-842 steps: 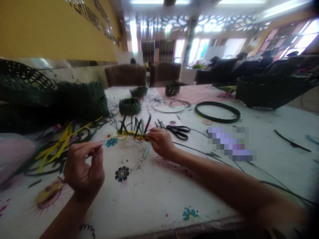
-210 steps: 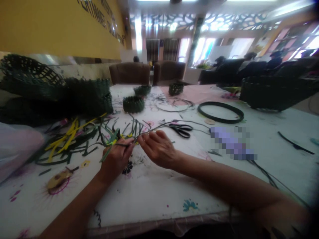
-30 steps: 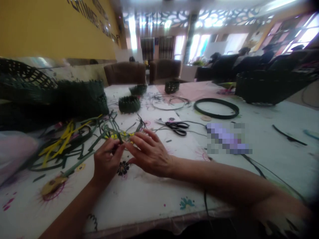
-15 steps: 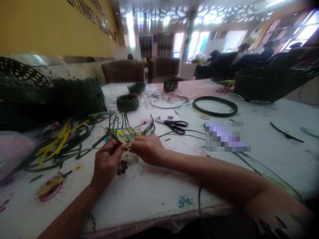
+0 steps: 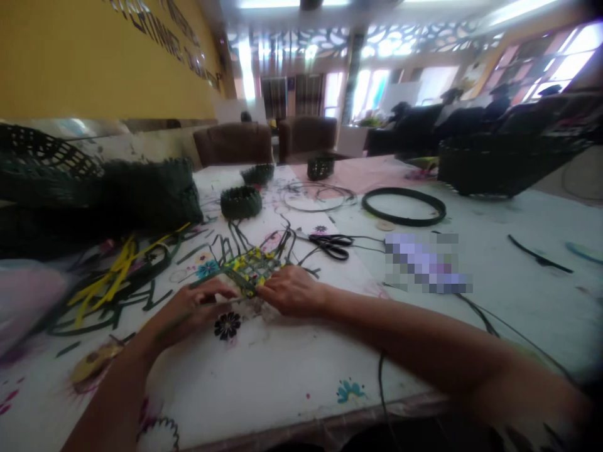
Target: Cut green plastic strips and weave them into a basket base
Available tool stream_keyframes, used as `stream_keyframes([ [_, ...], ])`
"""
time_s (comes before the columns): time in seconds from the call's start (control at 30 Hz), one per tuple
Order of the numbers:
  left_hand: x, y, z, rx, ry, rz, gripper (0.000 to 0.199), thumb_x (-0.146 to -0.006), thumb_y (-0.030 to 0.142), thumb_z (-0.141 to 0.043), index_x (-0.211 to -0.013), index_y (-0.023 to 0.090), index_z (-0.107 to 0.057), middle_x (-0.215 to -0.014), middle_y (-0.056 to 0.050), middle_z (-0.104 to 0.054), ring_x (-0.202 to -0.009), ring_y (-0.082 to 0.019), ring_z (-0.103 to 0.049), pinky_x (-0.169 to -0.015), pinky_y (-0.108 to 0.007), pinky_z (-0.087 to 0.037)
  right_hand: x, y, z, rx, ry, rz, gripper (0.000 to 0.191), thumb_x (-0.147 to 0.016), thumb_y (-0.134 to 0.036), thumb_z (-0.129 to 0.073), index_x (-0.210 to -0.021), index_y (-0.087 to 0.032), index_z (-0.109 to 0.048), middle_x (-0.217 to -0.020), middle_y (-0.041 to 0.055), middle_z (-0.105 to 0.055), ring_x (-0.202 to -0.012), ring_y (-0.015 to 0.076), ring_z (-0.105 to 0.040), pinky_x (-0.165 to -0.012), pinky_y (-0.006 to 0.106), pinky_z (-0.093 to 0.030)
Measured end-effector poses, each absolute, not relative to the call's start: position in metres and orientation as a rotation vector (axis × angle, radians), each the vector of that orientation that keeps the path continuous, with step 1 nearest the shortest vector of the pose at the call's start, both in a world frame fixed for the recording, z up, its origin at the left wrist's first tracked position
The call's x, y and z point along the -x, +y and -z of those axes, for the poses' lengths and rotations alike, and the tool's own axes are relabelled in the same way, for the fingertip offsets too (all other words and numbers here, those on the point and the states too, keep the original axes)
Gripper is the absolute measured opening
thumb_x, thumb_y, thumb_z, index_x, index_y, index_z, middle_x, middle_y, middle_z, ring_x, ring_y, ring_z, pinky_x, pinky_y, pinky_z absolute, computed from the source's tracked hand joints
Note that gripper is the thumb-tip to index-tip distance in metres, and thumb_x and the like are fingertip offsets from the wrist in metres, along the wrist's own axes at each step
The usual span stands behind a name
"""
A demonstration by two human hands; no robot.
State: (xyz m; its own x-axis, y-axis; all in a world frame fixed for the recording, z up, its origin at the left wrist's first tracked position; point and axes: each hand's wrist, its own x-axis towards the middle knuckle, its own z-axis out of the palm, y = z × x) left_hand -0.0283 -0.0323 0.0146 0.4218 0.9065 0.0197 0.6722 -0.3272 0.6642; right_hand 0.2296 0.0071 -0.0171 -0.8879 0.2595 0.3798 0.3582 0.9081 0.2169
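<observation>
A small woven piece [image 5: 254,269] of dark green and yellow strips lies on the table, with loose strip ends sticking out from its far side. My right hand [image 5: 294,292] is closed on its near right edge. My left hand [image 5: 202,301] is at its near left corner, fingers stretched out and thumb apart. A green strip seems to run along this hand, and I cannot tell whether the fingertips touch the weave. Beyond my right hand lie black-handled scissors [image 5: 332,245].
Green and yellow strips [image 5: 113,276] are heaped on the left, near a tape measure-like yellow object [image 5: 97,364]. Small green baskets [image 5: 241,202] stand farther back. A green ring [image 5: 404,206] and a large basket [image 5: 499,164] are at right. A blurred-out purple item [image 5: 426,263] lies nearer.
My left hand has let go of the weave's corner and moved a little left and down, its fingers opening out. My right hand stays on the edge, and more of the weave shows.
</observation>
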Motion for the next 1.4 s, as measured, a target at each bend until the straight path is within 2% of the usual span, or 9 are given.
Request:
stream_keyframes([
  [0.07, 0.044, -0.027, -0.013, -2.046, 1.499, -0.521, 0.038, -0.083, 0.053, -0.061, -0.1, 0.021, -0.073, -0.096, -0.006, -0.073, -0.082, -0.019, -0.067, -0.073, -0.028, -0.052, -0.228, 0.006, 0.015, 0.492, -2.817, 0.384, 0.021, -0.095, -0.012, -0.039, -0.087, -0.015, -0.058, -0.072, 0.0017, -0.067, -0.059, 0.0142, -0.054, -0.052, 0.028, -0.033],
  [0.27, 0.057, -0.019, -0.007, -1.851, 1.833, -0.594, 0.044, -0.081, 0.057, -0.059, -0.103, 0.021, -0.073, -0.074, -0.001, -0.072, -0.056, -0.015, -0.061, -0.058, -0.026, -0.048, -0.226, 0.008, 0.015, 0.526, -2.988, 0.254, 0.017, -0.096, -0.016, -0.042, -0.09, -0.015, -0.058, -0.077, 0.0032, -0.07, -0.065, 0.0153, -0.059, -0.057, 0.029, -0.039],
  [0.5, 0.042, -0.036, -0.014, -1.949, 2.12, -1.731, 0.025, -0.089, 0.041, -0.059, -0.096, 0.021, -0.072, -0.071, 0.0, -0.064, -0.066, -0.015, -0.06, -0.069, -0.027, -0.048, -0.23, 0.01, 0.013, 0.493, -2.937, 0.26, 0.016, -0.095, -0.014, -0.042, -0.091, -0.015, -0.057, -0.078, 0.0037, -0.068, -0.064, 0.0153, -0.057, -0.056, 0.029, -0.038],
  [0.6, 0.028, -0.049, -0.018, -2.324, 1.859, -1.873, 0.014, -0.088, 0.025, -0.064, -0.1, 0.021, -0.07, -0.078, -0.001, -0.067, -0.066, -0.013, -0.059, -0.069, -0.026, -0.048, -0.227, 0.002, 0.014, 0.434, -2.941, 0.25, 0.019, -0.097, -0.013, -0.039, -0.09, -0.015, -0.057, -0.077, 0.0038, -0.067, -0.062, 0.0149, -0.055, -0.056, 0.029, -0.036],
  [0.67, 0.018, -0.054, -0.02, -2.628, 1.564, -1.752, 0.016, -0.085, 0.016, -0.066, -0.101, 0.021, -0.068, -0.084, -0.001, -0.07, -0.072, -0.012, -0.064, -0.074, -0.025, -0.05, -0.224, -0.003, 0.018, 0.357, -2.929, 0.259, 0.02, -0.098, -0.013, -0.039, -0.09, -0.015, -0.057, -0.078, 0.0042, -0.067, -0.063, 0.015, -0.055, -0.057, 0.029, -0.036],
  [0.77, 0.008, -0.052, -0.019, -2.838, 1.23, -1.304, 0.02, -0.087, 0.011, -0.063, -0.103, 0.021, -0.068, -0.095, -0.002, -0.072, -0.087, -0.013, -0.067, -0.084, -0.024, -0.051, -0.22, -0.009, 0.024, 0.285, -2.888, 0.288, 0.02, -0.098, -0.014, -0.04, -0.089, -0.016, -0.058, -0.079, 0.0043, -0.068, -0.066, 0.0163, -0.055, -0.058, 0.031, -0.035],
  [1.03, 0.015, -0.033, -0.002, -2.408, 1.39, -0.657, 0.025, -0.088, 0.03, -0.058, -0.107, 0.023, -0.072, -0.111, -0.004, -0.073, -0.103, -0.018, -0.068, -0.094, -0.03, -0.052, -0.218, 0.002, 0.016, 0.283, -2.863, 0.117, 0.006, -0.084, -0.014, -0.059, -0.081, -0.018, -0.061, -0.077, 0.003, -0.066, -0.079, 0.0196, -0.051, -0.068, 0.033, -0.033],
  [1.27, 0.001, -0.03, -0.018, -2.315, 1.55, -0.118, 0.037, -0.082, 0.022, -0.054, -0.113, 0.03, -0.071, -0.113, -0.001, -0.073, -0.104, -0.021, -0.067, -0.089, -0.032, -0.05, -0.221, 0.015, 0.025, 0.267, -2.876, -0.051, 0.011, -0.084, -0.01, -0.056, -0.078, -0.019, -0.059, -0.075, 0.0022, -0.065, -0.071, 0.0165, -0.048, -0.066, 0.029, -0.034],
  [1.4, -0.016, -0.021, -0.037, -2.377, 1.558, 0.188, 0.029, -0.076, 0.02, -0.057, -0.098, 0.029, -0.073, -0.098, -0.002, -0.075, -0.094, -0.024, -0.069, -0.077, -0.032, -0.049, -0.221, 0.016, 0.027, 0.249, -2.901, -0.065, 0.013, -0.088, -0.01, -0.053, -0.08, -0.018, -0.06, -0.073, 0.0027, -0.064, -0.071, 0.0167, -0.049, -0.07, 0.029, -0.037],
])
